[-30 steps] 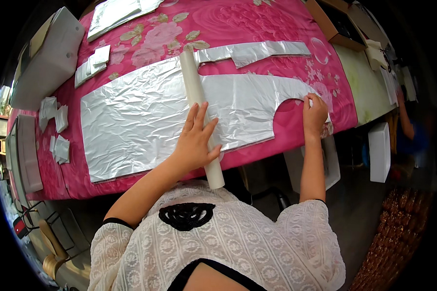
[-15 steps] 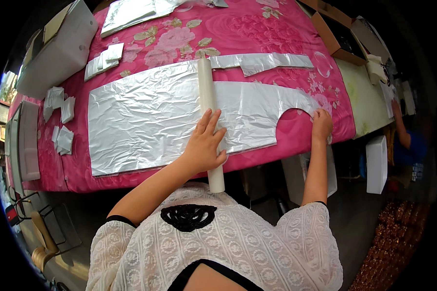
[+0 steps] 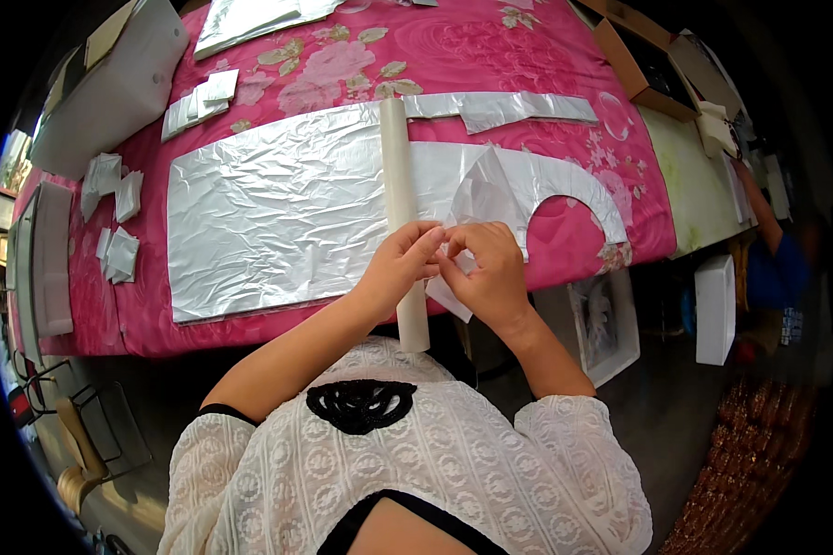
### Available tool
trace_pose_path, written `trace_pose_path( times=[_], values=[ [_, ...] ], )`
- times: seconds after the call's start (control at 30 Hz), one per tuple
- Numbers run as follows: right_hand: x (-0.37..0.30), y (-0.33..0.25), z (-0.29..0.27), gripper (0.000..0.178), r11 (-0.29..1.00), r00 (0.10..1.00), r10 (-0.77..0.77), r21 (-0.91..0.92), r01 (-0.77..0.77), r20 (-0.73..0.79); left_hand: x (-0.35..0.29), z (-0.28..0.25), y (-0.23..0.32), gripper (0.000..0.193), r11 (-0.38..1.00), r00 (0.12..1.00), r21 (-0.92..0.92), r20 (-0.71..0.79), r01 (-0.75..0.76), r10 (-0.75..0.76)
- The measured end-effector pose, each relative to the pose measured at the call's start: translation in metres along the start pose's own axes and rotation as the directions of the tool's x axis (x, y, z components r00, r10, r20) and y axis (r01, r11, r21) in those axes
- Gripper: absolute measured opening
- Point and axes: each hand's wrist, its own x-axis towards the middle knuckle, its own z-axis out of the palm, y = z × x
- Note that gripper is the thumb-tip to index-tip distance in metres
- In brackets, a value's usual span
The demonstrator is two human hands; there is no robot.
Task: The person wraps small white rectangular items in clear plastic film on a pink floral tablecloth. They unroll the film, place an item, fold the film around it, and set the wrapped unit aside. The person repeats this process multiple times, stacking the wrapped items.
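Here, the right hand (image 3: 492, 277) pinches translucent plastic film (image 3: 483, 190); at nine o'clock, the left hand (image 3: 396, 270) — fingertips partly hidden — grips I can't tell what, if anything.

A: Can you read any words or numbers anywhere?

B: None.

A: What about the carton (image 3: 622, 61), between one and two o'clock?

B: I can't make out any lettering on it. Same for the white box (image 3: 111, 92) at ten o'clock.

A: And the packets (image 3: 102, 180), between nine and ten o'clock?

B: Nothing legible there, nor on the silver sheet (image 3: 278, 217) at ten o'clock or the roll (image 3: 398, 171) just off centre toward twelve.

A: There's a patterned patch (image 3: 791, 326) just past three o'clock.

B: Too blurred to tell whether it carries print.

A: The red thing (image 3: 18, 400), past eight o'clock?

B: Too small to read.
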Motion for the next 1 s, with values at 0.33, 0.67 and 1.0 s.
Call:
trace_pose_path(
  times=[0.33,0.67,1.0],
  values=[
    [-0.008,-0.017,0.015,0.073,0.963,0.969,0.211,-0.142,-0.228,-0.128,-0.001,-0.035,-0.005,0.019,0.999,0.998,-0.041,-0.06,0.022,-0.024],
    [-0.014,0.052,-0.028,0.055,0.282,0.733,0.619,0.791,-0.543,0.283,0.0,-0.034,0.001,0.024,0.992,0.992,-0.012,-0.034,0.122,-0.122],
    [-0.036,0.154,-0.156,0.032,0.753,0.678,0.192,-0.337,-0.565,-0.71,0.006,-0.067,-0.002,0.026,0.974,0.985,0.149,-0.039,0.172,-0.168]
  ],
)
